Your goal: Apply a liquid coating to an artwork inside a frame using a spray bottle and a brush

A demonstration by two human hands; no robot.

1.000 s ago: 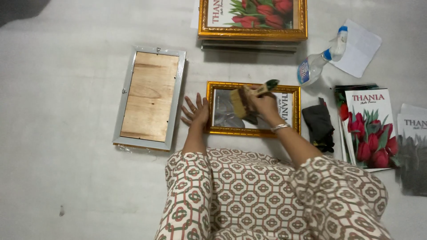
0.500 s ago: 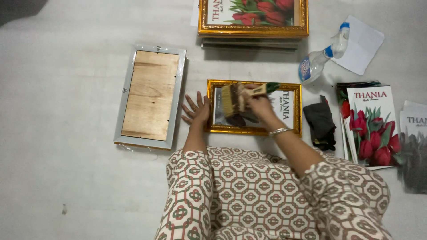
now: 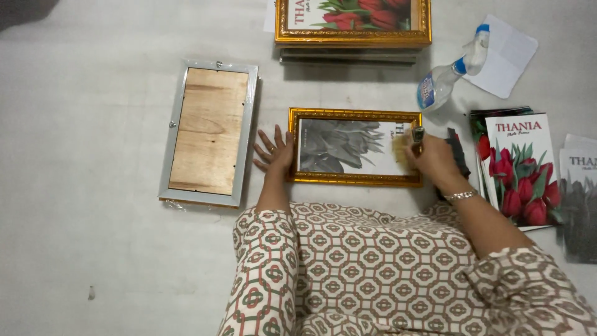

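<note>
Brushing a gold picture frame on the floor

A silver frame (image 3: 208,132) lies face-down at left; the left hand (image 3: 273,151), fingers spread flat, steadies the gold frame (image 3: 354,147) just in front of the person, while the right hand (image 3: 434,160) grips a brush (image 3: 405,149) at the frame's right end, near a spray bottle (image 3: 449,70).

Spray bottle (image 3: 449,73), lying near the floor's far edge: clear, blue collar, small blue-and-red label (image 3: 426,93). Tulip prints (image 3: 519,165), stacked at the right edge: white rectangles, red blooms, green leaves. Grey prints (image 3: 579,205) just beside them.
</note>
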